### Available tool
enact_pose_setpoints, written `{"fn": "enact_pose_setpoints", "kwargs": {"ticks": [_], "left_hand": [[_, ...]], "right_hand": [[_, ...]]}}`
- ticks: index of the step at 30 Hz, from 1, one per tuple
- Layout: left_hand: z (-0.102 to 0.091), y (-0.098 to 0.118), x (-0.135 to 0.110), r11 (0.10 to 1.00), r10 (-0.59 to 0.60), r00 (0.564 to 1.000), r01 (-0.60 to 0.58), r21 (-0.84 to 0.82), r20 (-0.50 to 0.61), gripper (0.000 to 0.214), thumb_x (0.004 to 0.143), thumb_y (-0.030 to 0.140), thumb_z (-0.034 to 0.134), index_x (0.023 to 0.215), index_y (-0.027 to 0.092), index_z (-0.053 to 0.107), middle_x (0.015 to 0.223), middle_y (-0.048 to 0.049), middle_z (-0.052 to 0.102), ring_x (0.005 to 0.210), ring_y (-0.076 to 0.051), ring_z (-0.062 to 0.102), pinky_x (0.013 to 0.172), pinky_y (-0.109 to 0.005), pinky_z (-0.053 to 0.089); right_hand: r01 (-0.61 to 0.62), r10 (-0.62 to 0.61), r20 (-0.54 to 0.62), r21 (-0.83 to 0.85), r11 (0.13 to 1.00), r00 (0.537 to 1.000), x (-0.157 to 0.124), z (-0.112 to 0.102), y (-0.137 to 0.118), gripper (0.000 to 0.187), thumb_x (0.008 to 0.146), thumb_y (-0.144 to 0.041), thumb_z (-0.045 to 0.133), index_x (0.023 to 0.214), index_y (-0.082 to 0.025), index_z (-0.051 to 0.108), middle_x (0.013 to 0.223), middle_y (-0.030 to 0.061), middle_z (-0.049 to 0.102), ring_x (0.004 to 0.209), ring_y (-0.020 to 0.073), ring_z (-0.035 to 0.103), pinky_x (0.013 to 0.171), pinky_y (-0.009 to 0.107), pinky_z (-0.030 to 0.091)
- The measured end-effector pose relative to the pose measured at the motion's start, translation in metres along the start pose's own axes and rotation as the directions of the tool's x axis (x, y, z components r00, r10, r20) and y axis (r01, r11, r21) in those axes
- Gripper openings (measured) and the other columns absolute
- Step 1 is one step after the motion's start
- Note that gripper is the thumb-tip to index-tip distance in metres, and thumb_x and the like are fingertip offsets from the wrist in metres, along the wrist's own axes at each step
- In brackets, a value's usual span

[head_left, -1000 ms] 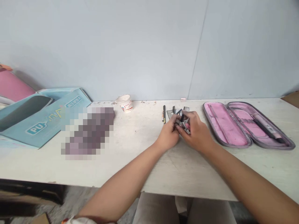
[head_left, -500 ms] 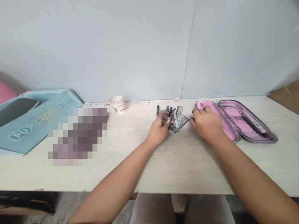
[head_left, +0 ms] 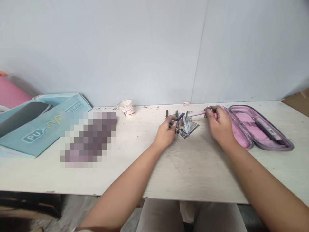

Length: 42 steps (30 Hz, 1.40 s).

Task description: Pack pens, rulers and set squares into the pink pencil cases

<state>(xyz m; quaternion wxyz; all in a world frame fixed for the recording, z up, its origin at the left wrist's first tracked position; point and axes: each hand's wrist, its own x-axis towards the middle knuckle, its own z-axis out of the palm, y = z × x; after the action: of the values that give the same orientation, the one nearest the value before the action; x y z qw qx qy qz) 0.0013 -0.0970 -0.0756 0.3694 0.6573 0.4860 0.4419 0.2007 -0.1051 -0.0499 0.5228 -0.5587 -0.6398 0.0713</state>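
While the right hand (head_left: pixel 219 124) pinches a pink pen (head_left: pixel 196 113) tight in its fingers (head_left: pixel 209 111), the left hand (head_left: pixel 166 130) sits half-curled against a pens-and-rulers pile (head_left: pixel 184 124) (pink pen's the one in play).

On my worktop (head_left: pixel 198 174), a blue cardboard box (head_left: pixel 41 129) sits at the far left, with a blurred shape (head_left: pixel 88 137) just beside it. A paper cup (head_left: pixel 126 108) stands at the back edge. Rulers and pens (head_left: pixel 185 125) lie mid-worktop, near an open pink pencil case (head_left: pixel 262 127).

From the person's head we look forward and down over the left hand (head_left: pixel 166 133) and right hand (head_left: pixel 219 127), across a white table (head_left: pixel 193 174) toward a pale blue wall (head_left: pixel 120 48).
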Motion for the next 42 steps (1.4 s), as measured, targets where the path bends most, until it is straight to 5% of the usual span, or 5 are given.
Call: {"fn": "enact_pose_setpoints", "kwargs": {"ticks": [9,18,23,28,42], "left_hand": [[-0.002,0.009,-0.006,0.965,0.04,0.991,-0.071,0.253,0.124,0.017,0.081,0.014,0.043,0.093,0.019,0.054,0.069,0.0014,0.057,0.062,-0.01,0.052,0.064,-0.023,0.042],[-0.002,0.014,-0.008,0.913,0.182,0.972,-0.224,0.341,0.15,0.025,0.079,0.009,0.043,0.101,0.02,0.047,0.089,-0.0033,0.061,0.083,-0.015,0.058,0.076,-0.028,0.044],[-0.004,0.014,-0.008,0.907,0.204,0.974,-0.225,0.357,0.095,0.023,0.081,0.012,0.043,0.102,0.02,0.046,0.092,-0.0042,0.061,0.084,-0.015,0.058,0.076,-0.029,0.044],[-0.005,0.014,-0.008,0.893,0.228,0.963,-0.265,0.364,0.142,0.025,0.081,0.01,0.04,0.103,0.019,0.045,0.097,-0.0062,0.061,0.09,-0.016,0.057,0.079,-0.029,0.044],[-0.006,0.014,-0.008,0.899,0.227,0.97,-0.244,0.363,0.09,0.03,0.081,0.008,0.039,0.109,0.019,0.042,0.101,-0.0074,0.061,0.095,-0.017,0.058,0.084,-0.031,0.044]], "right_hand": [[0.012,-0.053,0.178,0.226,0.974,0.983,-0.004,0.008,-0.001,0.017,0.084,-0.03,0.043,0.091,-0.02,0.055,0.079,0.0016,0.059,0.072,0.0142,0.054,0.065,0.026,0.04],[-0.045,0.042,0.355,0.0,0.999,0.934,-0.008,0.009,-0.004,0.042,0.084,-0.052,0.038,0.058,-0.02,0.047,0.048,-0.0025,0.045,0.049,0.0114,0.041,0.052,0.026,0.03],[-0.049,-0.034,0.434,0.18,0.982,0.9,-0.006,0.007,-0.005,0.029,0.083,-0.045,0.044,0.097,-0.021,0.053,0.07,-0.0017,0.057,0.057,0.0113,0.046,0.056,0.025,0.035],[-0.091,0.044,0.404,0.1,0.991,0.914,-0.005,0.006,-0.003,0.038,0.085,-0.051,0.038,0.068,-0.019,0.052,0.053,-0.0024,0.048,0.052,0.0113,0.043,0.053,0.026,0.032],[-0.041,-0.03,0.418,0.16,0.986,0.908,-0.01,0.008,-0.004,0.027,0.082,-0.041,0.048,0.099,-0.022,0.054,0.065,-0.0015,0.058,0.055,0.0119,0.046,0.054,0.025,0.036]]}}
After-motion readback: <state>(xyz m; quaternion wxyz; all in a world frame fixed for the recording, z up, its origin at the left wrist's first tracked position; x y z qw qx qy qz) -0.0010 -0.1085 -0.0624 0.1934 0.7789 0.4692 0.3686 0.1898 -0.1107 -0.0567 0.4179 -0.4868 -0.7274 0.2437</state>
